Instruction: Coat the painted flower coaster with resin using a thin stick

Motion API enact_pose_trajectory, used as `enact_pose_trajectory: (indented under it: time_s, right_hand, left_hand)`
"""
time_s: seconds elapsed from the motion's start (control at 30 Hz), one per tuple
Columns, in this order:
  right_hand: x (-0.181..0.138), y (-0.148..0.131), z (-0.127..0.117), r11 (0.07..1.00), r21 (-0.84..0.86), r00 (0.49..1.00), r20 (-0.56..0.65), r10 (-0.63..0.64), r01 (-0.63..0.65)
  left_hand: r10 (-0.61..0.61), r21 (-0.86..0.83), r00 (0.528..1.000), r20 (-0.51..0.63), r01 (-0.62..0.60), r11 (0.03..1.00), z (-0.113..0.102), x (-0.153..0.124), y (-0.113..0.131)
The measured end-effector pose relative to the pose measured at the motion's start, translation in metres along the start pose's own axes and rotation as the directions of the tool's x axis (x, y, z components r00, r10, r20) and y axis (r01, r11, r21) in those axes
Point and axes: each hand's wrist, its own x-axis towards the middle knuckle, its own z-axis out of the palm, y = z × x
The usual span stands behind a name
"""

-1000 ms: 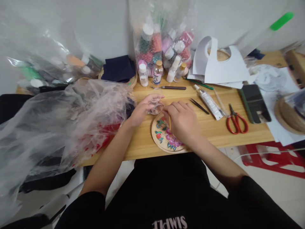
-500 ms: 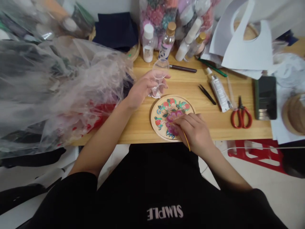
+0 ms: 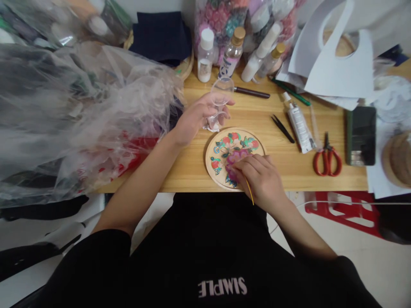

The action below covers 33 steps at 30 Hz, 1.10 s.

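The round disc (image 3: pixel 221 150) at centre is pale wood, and its painted flowers shine glossy. The table (image 3: pixel 192 171) under it is smooth light wood, matt. Just above, the cup (image 3: pixel 221 90) is thin clear plastic. Left of frame, the bag (image 3: pixel 80 119) is crinkled filmy plastic. At right, the scissors (image 3: pixel 326 149) show red plastic handles and metal blades. Upper right, the paper (image 3: pixel 337 72) is matt white.

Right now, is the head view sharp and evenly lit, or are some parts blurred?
Head view: soft, even light, faint shadows; the painted disc and right hand are fairly sharp; the plastic bag at left shows glare; the top corners are blurred.
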Motion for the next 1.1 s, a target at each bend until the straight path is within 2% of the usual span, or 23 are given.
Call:
enact_pose_trajectory:
  time_s: [0.2,0.33,0.47,0.7,0.87,1.0,1.1]
  right_hand:
    - [0.006,0.004,-0.011,0.999,0.040,0.998,-0.054,0.034,-0.032]
    - [0.026,0.009,-0.021,0.998,0.009,0.990,-0.127,0.065,-0.064]
    - [0.050,0.010,-0.018,0.990,-0.079,0.979,-0.176,0.103,-0.118]
    - [0.073,0.004,-0.002,0.955,-0.221,0.980,-0.074,0.185,-0.197]
    - [0.079,0.002,0.003,0.945,-0.239,0.973,0.007,0.231,-0.223]
    - [0.078,0.005,0.005,0.953,-0.225,0.979,-0.050,0.196,-0.202]
    - [0.072,0.008,-0.003,0.970,-0.163,0.981,-0.104,0.166,-0.181]
  left_hand:
    - [-0.020,-0.024,1.000,0.004,0.020,1.000,-0.001,0.001,-0.001]
    - [-0.025,-0.034,0.999,0.026,0.026,0.999,-0.002,0.000,0.000]
    - [-0.074,-0.047,0.997,0.020,0.075,0.996,-0.003,-0.001,0.000]
    - [-0.103,-0.003,0.994,0.018,0.104,0.995,-0.004,-0.002,0.001]
    - [-0.114,-0.011,0.993,0.029,0.114,0.993,-0.003,-0.001,0.001]
    - [-0.092,-0.020,0.995,0.035,0.093,0.995,-0.002,0.000,0.000]
    - [-0.062,-0.028,0.997,0.038,0.063,0.998,-0.003,0.001,-0.002]
